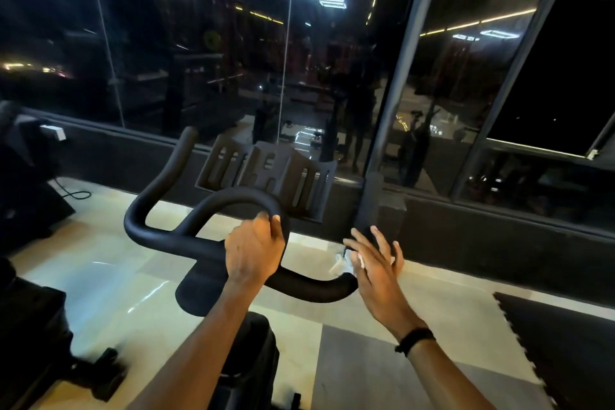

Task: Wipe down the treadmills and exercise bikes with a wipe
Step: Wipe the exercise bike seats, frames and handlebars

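1. Bike handlebar (166, 236): centre loop is gripped by the left hand (253, 251).
2. Wipe (349, 261) is pressed against the handlebar's right end under the right hand (376, 263), fingers straight and spread.

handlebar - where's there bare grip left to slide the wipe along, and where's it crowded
Free: the left horn of the handlebar, rising toward the window, and the curve below it. Crowded: the centre loop, gripped by the left hand, and the right end, where the right hand presses the wipe with straight fingers.
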